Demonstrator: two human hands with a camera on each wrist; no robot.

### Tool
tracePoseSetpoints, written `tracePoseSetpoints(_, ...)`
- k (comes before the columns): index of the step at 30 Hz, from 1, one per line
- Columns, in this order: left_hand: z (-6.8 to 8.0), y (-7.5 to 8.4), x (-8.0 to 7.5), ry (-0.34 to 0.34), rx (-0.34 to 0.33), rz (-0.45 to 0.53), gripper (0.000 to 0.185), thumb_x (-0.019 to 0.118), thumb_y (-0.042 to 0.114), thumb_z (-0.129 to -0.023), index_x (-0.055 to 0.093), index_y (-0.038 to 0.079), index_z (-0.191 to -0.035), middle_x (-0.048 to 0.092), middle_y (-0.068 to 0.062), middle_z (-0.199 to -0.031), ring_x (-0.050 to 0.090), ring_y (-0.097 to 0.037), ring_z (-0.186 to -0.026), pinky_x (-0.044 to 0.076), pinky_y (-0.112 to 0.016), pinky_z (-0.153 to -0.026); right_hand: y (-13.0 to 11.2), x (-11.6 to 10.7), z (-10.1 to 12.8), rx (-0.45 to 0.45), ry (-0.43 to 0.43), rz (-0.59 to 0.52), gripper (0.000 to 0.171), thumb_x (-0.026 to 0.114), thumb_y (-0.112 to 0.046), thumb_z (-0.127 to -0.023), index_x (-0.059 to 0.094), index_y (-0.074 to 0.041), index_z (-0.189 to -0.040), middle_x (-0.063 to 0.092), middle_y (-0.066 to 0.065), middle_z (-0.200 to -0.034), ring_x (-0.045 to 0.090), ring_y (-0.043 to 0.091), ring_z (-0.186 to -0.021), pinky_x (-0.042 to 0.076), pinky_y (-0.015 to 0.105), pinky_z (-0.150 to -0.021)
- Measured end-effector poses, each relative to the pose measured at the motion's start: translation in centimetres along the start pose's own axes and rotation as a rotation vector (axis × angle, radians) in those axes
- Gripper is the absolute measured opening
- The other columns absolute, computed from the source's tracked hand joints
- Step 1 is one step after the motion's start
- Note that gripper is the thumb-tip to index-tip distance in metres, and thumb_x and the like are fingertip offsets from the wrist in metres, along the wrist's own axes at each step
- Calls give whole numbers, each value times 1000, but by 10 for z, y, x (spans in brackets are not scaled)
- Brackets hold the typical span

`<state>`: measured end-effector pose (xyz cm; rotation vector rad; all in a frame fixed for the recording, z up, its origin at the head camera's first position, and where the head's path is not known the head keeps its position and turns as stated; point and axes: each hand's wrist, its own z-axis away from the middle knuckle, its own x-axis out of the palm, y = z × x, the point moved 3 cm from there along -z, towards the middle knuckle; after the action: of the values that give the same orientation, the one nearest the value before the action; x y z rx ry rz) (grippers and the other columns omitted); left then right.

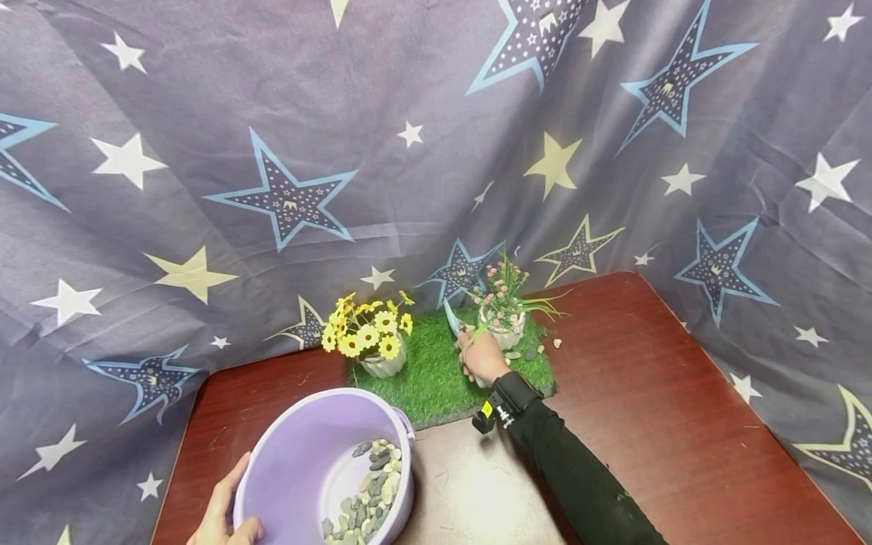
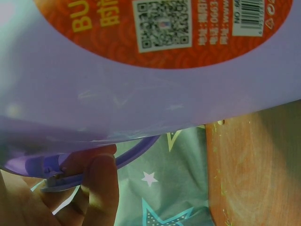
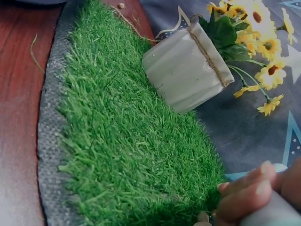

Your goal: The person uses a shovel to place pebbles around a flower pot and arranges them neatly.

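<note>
From the head camera, the left hand point(image 1: 225, 515) grips the rim of the purple basin point(image 1: 293, 462) of pebbles point(image 1: 368, 492) at the table's point(image 1: 647, 393) near left edge. The right hand point(image 1: 482, 356) rests on the grass mat point(image 1: 429, 378) by the pink flower pot point(image 1: 506, 333).

At the left wrist, fingers point(image 2: 94, 183) curl round the basin's rim.

At the right wrist, fingertips point(image 3: 244, 188) curl against something pale; what it is cannot be told.

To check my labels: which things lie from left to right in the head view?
Left hand → purple basin → yellow flower pot → right hand → pink flower pot.
</note>
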<state>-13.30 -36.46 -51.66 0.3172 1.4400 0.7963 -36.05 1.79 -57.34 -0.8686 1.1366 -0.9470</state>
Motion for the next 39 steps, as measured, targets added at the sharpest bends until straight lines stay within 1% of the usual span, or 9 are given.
tracePoseSetpoints(8,-3,-5,2,-34,37,39,99,61,-9,-73,23,6,-163,53,-37,-137,59,1,-78,52,-22,-64,-2,7,8,14,-39,-252,45,37,-25,-113,64,11,-123,55,6,-70,45,8,-43,41,24,-39)
tracePoseSetpoints(12,-4,-12,2,-45,89,72,99,59,-10,-72,20,2,-162,52,-39,-134,58,2,-80,52,-23,-64,-5,12,17,23,-124,-383,49,32,-28,-113,59,11,-129,49,0,-72,43,6,-46,40,24,-41)
tracePoseSetpoints(18,-3,-15,2,-15,118,99,102,58,-12,-70,20,5,-163,52,-39,-133,57,4,-79,53,-23,-63,-29,8,51,-74,-232,-385,42,38,-28,-112,62,3,-125,50,1,-74,42,8,-48,39,25,-41)
tracePoseSetpoints(23,-7,-17,5,-33,84,105,103,58,-11,-72,18,10,-165,50,-35,-137,58,3,-81,53,-24,-64,-52,2,93,-283,-243,-159,33,44,-28,-111,69,-8,-119,57,6,-71,45,8,-42,42,32,-34)
tracePoseSetpoints(31,-6,-20,10,-35,75,99,97,58,-10,-77,20,8,-164,53,-32,-138,59,4,-85,54,-22,-66,-89,2,147,-759,-144,422,21,58,-31,-105,76,-22,-108,67,-10,-79,55,-1,-66,48,19,-66)
tracePoseSetpoints(32,-4,-19,10,-20,88,97,96,58,-11,-77,22,8,-164,58,-26,-134,59,4,-84,55,-23,-65,-92,4,151,-813,-131,492,19,59,-33,-104,75,-23,-106,67,-12,-81,55,-2,-67,47,17,-67)
tracePoseSetpoints(33,-2,-17,10,-10,97,97,97,58,-11,-77,22,10,-165,61,-19,-131,59,3,-84,55,-24,-64,-95,6,155,-866,-115,558,18,60,-34,-103,74,-25,-102,66,-13,-81,54,-3,-67,45,16,-65)
tracePoseSetpoints(36,5,-1,8,33,137,70,96,58,-12,-77,25,10,-164,64,-19,-125,59,3,-79,55,-26,-60,-101,11,163,-1011,-50,716,16,63,-36,-101,69,-25,-92,57,-12,-75,44,-3,-60,36,14,-56)
tracePoseSetpoints(39,12,25,7,85,209,-54,94,63,-7,-75,30,8,-162,66,-30,-120,58,1,-75,52,-22,-59,-102,12,168,-1094,7,816,18,68,-36,-98,64,-24,-85,52,-11,-71,39,-1,-54,31,16,-51)
